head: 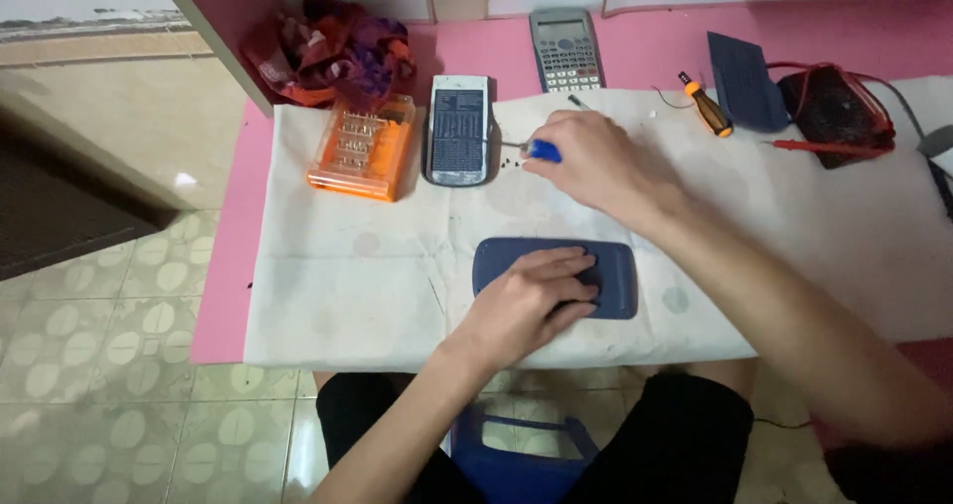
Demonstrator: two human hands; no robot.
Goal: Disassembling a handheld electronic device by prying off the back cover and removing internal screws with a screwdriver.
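Left hand (531,300) lies palm-down, fingers curled, pressing on a dark blue calculator cover (615,276) near the front edge of the bench (223,266); it is flat on it, not wrapped around it. Right hand (591,161) is clenched around a blue-handled screwdriver (541,150), metal tip pointing left toward an open calculator body (459,130) lying face-down, back panel off, circuit side up. Tip ends just beside that body's right edge; cannot tell if it touches.

Head view, counts:
- Calculators: two. One opened, far centre-left; one grey calculator (566,49) intact, keys up, farther back on the pink surface.
- Dark blue covers: two. One under the left hand, one second cover (745,82) far right, tilted against a black multimeter (839,107).
- Screwdrivers: two. Blue one in the right hand, one orange-handled screwdriver (707,107) lying loose far right, next to the second cover.
- Multimeter: one, with red leads; one red probe (824,147) lies on the cloth near it.
- White cloth (347,286): one, spread over the bench, stained, carrying most items.
- Small dark screws (508,163): a few specks beside the open body, too small to count.

Containers:
- Orange bit case (362,146), one, far left on the cloth, clear lid, rows of metal bits inside; number unreadable.
- Red-purple fabric bundle (333,52) behind the case, contents hidden.

Tiled floor (99,345) at left.
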